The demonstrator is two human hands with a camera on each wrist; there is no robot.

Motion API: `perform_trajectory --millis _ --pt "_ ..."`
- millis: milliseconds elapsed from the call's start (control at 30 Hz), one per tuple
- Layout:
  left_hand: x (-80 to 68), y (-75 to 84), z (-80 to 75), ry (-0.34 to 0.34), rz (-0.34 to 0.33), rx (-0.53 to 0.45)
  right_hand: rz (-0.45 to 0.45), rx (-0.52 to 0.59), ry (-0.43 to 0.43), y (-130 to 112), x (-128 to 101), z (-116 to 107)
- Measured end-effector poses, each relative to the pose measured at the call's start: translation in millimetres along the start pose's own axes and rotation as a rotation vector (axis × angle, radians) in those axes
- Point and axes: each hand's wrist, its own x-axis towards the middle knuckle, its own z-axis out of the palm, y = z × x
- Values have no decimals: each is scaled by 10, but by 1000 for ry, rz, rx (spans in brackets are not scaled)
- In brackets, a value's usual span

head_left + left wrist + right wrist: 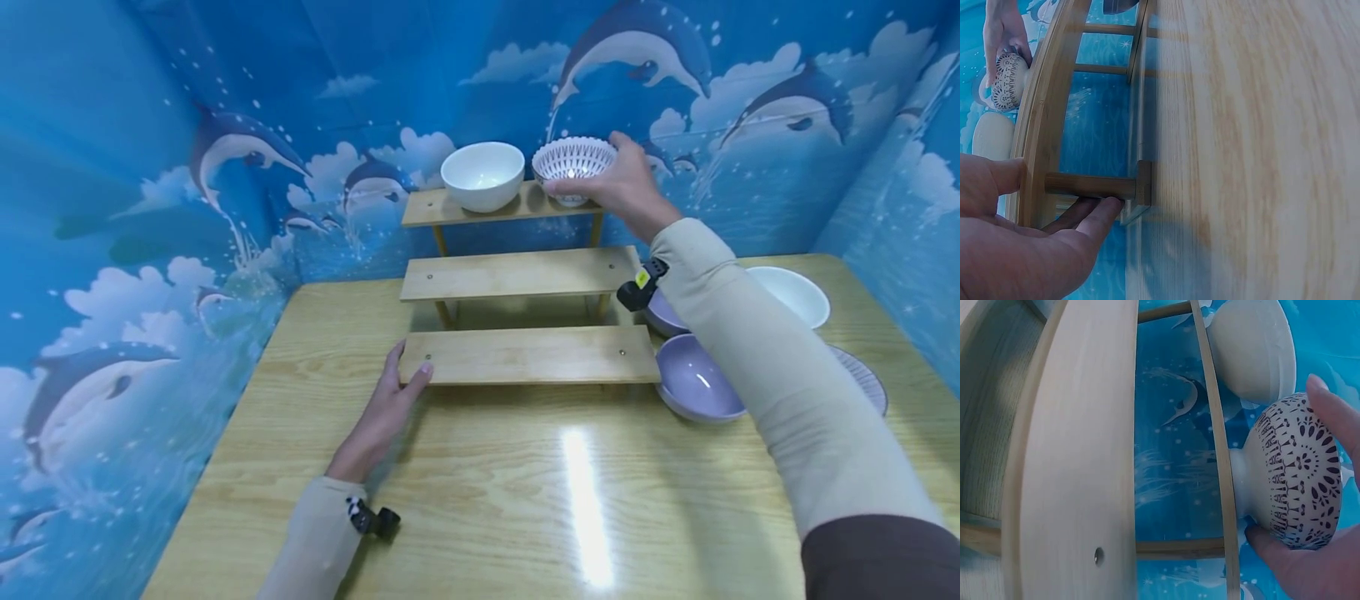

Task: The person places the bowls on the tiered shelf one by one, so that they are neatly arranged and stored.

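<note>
Your right hand sits at the upper middle of the head view, fingers curled round the patterned bowl; thumb under its foot, fingertips on the far rim; the bowl stands on the right end of the top shelf of the three-step wooden rack; in the right wrist view the bowl fills the right half, its foot touching the shelf edge, your thumb pressed beneath it. Just left of it on the same shelf stands a plain white bowl, close beside but apart.

Your left hand lies at the lower left of centre; fingers straight, gripping nothing, thumb resting on the left end of the lowest shelf; the left wrist view shows the fingers reaching under the board.

At the right of the head view, on the wooden table, lie two lilac bowls, a white bowl and a striped plate, partly hidden by your sleeve.
</note>
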Motion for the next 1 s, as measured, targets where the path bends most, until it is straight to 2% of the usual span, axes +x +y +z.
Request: perform_trajectory --millis 233,333,500,633,800,1000 --pt "5 4 16 -1 -2 1 1 33 5 83 -109 -162" --pt "-2 12 14 0 2 -2 -26 68 17 159 -244 -307" --pt "-13 5 -2 -8 11 2 -86 44 92 329 -532 -579" --pt "-16 -3 -10 -19 18 2 -105 25 158 513 -797 -785" --pt "-8 -12 -13 -27 13 0 -78 6 202 805 -1122 -1032" --pt "-7 -17 -20 -32 9 -10 -31 -54 264 1178 -1454 -1209"
